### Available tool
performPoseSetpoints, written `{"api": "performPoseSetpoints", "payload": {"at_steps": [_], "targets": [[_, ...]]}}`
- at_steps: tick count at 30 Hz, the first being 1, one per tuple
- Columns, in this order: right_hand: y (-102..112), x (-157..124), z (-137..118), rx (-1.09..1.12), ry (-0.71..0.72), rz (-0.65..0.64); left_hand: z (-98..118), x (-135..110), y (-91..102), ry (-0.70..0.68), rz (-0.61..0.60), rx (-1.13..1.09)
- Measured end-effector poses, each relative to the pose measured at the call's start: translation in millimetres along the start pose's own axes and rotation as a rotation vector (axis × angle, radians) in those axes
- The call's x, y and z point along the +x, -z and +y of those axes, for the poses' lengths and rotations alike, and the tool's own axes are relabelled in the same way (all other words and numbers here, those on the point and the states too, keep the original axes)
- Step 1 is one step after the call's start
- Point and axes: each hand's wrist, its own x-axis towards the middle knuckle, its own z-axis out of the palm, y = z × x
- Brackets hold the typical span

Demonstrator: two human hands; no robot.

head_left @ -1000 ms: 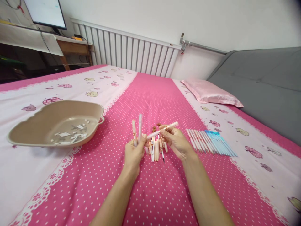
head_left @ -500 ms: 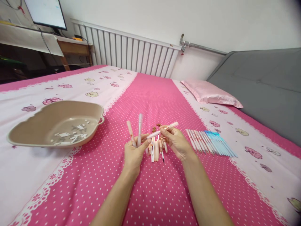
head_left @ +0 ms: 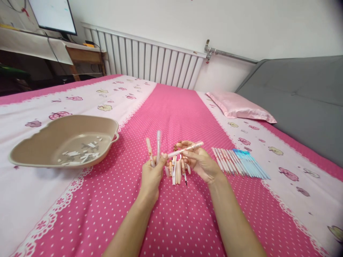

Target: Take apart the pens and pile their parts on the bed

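Observation:
My left hand [head_left: 151,175] is closed round two pale pink pens [head_left: 154,148] that stick up from the fist. My right hand [head_left: 201,163] pinches a third pink pen [head_left: 185,149] that lies nearly level, its left tip close to my left thumb. Between and under both hands a small pile of loose pen parts [head_left: 178,168] lies on the pink dotted bedspread [head_left: 177,217]. Just right of my right hand lies a neat row of finished pens [head_left: 238,162], white ones on the left and blue ones on the right.
A beige scalloped tray [head_left: 34,146] holding several small white paper scraps sits at the left. A pink pillow [head_left: 239,106] lies at the back right beside a grey headboard [head_left: 302,96]. A white radiator [head_left: 144,59] and a desk with a monitor [head_left: 53,16] stand behind.
The pen in my right hand has tilted to a flatter angle and my right fingers have shifted along it. The shorter pen in my left hand leans further left.

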Motion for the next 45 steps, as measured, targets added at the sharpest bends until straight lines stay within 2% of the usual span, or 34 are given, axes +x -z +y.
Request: {"api": "performPoseSetpoints", "payload": {"at_steps": [4,8,14,18,23,25,28,32,39,45], "targets": [[-3,2,1,0.022,-0.053,0.095,2,-1,-0.9,-0.015,-0.004,-0.006],[-4,5,3,-0.023,-0.008,0.183,1,-1,-0.9,-0.015,0.01,0.005],[-2,5,4,-0.036,0.072,0.13,1,-1,-1.7,0.008,0.062,0.015],[0,4,4,-0.011,0.052,0.064,2,0,-1.8,0.04,0.063,-0.004],[-1,2,1,0.047,-0.019,0.003,2,0,-0.8,0.012,0.055,-0.023],[-2,2,2,0.062,-0.063,0.024,1,0,-0.8,0.003,0.031,-0.008],[-4,6,4,0.067,-0.092,0.14,0,-1,-1.8,-0.014,-0.004,0.013],[-5,9,7,0.072,-0.029,0.241,0,-2,-3.6,-0.035,-0.008,0.027],[3,9,2,0.036,0.14,0.251,-2,4,3.0,0.045,0.076,-0.035],[13,9,2,-0.018,0.055,0.185,-3,5,5.4,0.08,0.055,-0.062]]}}
